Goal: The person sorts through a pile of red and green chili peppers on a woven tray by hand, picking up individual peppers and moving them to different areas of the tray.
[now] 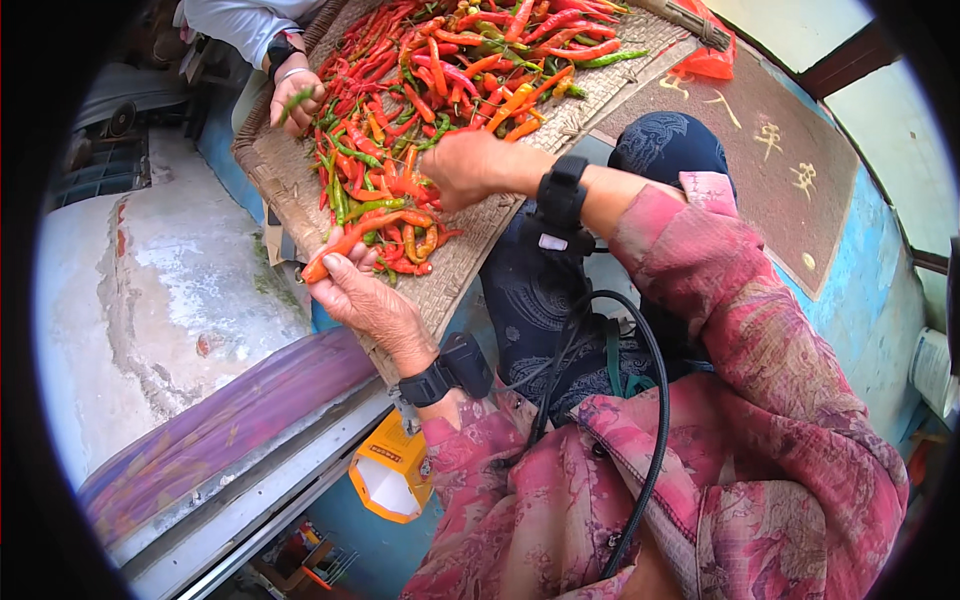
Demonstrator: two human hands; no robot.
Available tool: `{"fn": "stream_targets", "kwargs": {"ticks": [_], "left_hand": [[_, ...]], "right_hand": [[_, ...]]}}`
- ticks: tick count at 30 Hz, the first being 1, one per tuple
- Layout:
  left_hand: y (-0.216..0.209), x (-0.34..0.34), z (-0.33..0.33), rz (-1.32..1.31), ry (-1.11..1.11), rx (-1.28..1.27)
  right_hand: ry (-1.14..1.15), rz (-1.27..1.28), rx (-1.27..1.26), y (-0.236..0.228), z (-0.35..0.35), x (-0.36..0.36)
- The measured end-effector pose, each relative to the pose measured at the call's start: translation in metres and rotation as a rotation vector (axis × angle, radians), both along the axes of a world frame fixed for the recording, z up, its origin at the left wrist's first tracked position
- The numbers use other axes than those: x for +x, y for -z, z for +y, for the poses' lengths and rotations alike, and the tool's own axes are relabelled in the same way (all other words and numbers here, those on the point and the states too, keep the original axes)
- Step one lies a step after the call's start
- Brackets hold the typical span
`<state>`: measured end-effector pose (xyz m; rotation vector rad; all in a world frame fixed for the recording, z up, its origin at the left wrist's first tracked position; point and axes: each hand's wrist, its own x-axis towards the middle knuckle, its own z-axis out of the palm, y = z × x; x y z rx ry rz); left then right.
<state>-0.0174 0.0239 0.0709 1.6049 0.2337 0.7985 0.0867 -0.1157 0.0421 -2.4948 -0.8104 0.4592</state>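
A long orange-red chili pepper (352,238) is pinched between the thumb and fingers of my left hand (362,298), at the near left edge of a woven tray (465,262). Its stem end points left, and its other end reaches over the pile. My right hand (468,170) is closed like a fist above the middle of the heap, with its fingertips turned away from view. Whatever it may hold is hidden. Red, orange and green chili peppers (385,62) lie heaped on the tray under and beyond both hands.
Another person's hand (297,98) holds a green chili at the tray's far left. A red plastic bag (708,58) lies by the far right corner, near a brown mat (800,190). Below my left wrist stands a yellow box (398,462). A black cable (660,400) loops over my lap.
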Motion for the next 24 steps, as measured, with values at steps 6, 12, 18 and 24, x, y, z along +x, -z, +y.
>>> {"fn": "stream_targets", "kwargs": {"ticks": [6,12,18,24], "left_hand": [[0.021,-0.003,0.014,0.065,0.017,-0.228],[0.023,0.006,-0.001,0.116,0.125,-0.361],[0.027,0.039,-0.014,0.127,0.240,-0.354],[0.025,0.064,-0.027,0.265,0.391,0.105]], "right_hand": [[0.094,-0.066,0.250,-0.029,-0.039,0.027],[0.672,-0.638,0.503,-0.025,-0.056,0.042],[-0.036,-0.212,0.386,-0.019,-0.036,0.017],[0.096,-0.205,0.159,-0.022,-0.034,0.010]]}}
